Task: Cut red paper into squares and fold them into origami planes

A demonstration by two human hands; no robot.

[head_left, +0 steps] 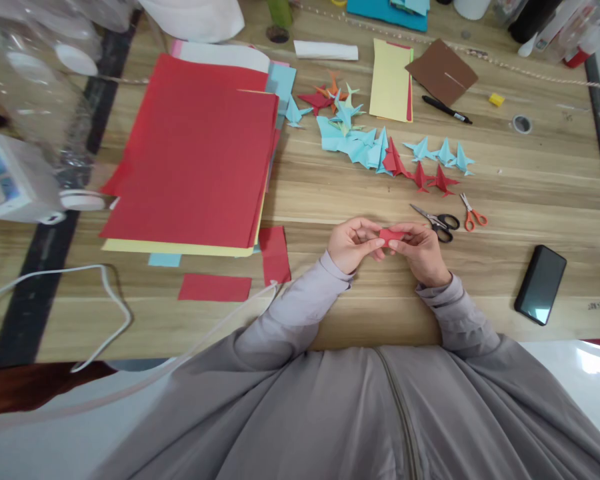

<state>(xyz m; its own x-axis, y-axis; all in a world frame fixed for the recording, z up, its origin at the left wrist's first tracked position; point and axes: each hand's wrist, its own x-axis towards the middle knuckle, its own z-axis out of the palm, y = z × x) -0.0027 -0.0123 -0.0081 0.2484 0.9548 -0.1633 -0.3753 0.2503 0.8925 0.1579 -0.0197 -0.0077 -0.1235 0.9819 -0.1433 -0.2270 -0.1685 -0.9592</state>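
A small folded piece of red paper (390,235) is pinched between both my hands just above the wooden table (505,200). My left hand (353,245) grips its left end with thumb and fingers closed. My right hand (423,252) grips its right end the same way. Both wrists rest near the table's front edge, in grey sleeves. Beyond my hands lie several folded paper shapes, blue ones (360,143) and red ones (433,179).
A big stack of red sheets (195,157) lies at the left, with red offcuts (275,253) near it. Black scissors (437,220) and orange scissors (474,215) lie right of my hands. A phone (540,283), a black pen (447,110), yellow paper (390,80), brown card (443,70), a white cable (100,293).
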